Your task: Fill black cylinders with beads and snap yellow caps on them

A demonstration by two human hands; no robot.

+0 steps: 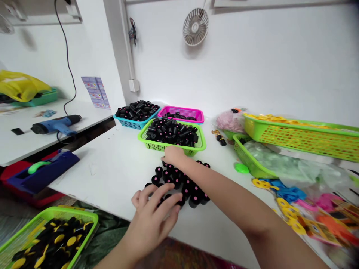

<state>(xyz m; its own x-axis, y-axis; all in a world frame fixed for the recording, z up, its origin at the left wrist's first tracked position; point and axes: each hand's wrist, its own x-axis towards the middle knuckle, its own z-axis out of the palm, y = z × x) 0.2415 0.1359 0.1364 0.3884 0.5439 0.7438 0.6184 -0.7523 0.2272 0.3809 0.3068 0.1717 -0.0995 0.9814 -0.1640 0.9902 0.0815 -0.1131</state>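
Note:
A cluster of small black cylinders with pink centres [187, 184] stands on the white table [117, 168]. My left hand [155, 209] lies on the near edge of the cluster, fingers spread over a few pieces. My right hand [173, 155] reaches across to the far edge of the cluster, fingers curled down onto the pieces just in front of a green basket [199, 148] heaped with the same black cylinders. What the right fingers hold, if anything, is hidden.
A blue basket [131, 122] and a pink basket [193, 112] of black parts stand behind. Green baskets [294, 138] and bagged toy parts [283, 164] crowd the right. A green basket of yellow-black pieces [33, 228] sits low left. A blue heat gun [56, 124] lies on the left table.

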